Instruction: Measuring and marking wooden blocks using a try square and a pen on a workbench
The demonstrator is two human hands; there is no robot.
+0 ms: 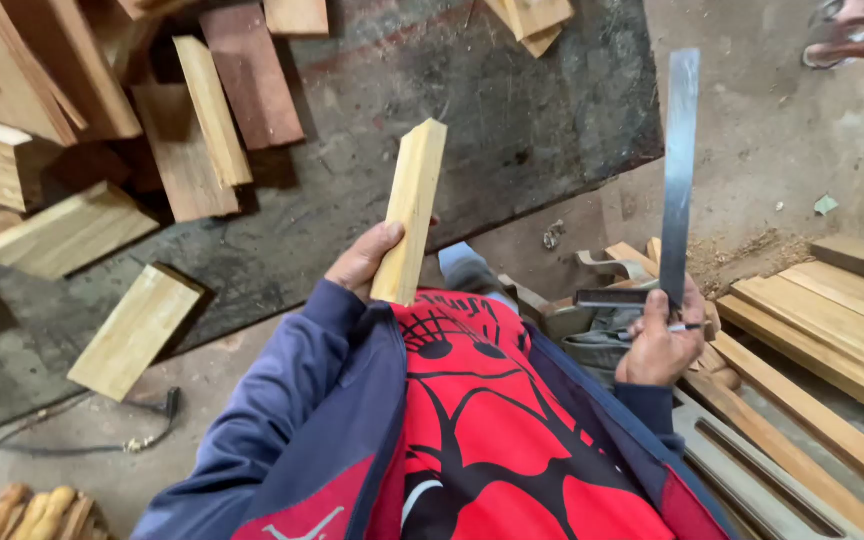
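Overhead: left hand (362, 262) grips wood block (411, 212) — right hand (660, 345), steel square (677, 180), maybe pencil.

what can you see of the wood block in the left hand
The wood block is a pale yellowish, rectangular piece of sawn timber with straight grain and clean, square edges. It stands nearly upright, leaning slightly right, above the dark mat. The left hand holds its lower end, thumb across the front face; the bottom corner sits against the red shirt. Nothing else touches it.

Head cam, 1 view; looks steeply down, close over torso; floor beyond.
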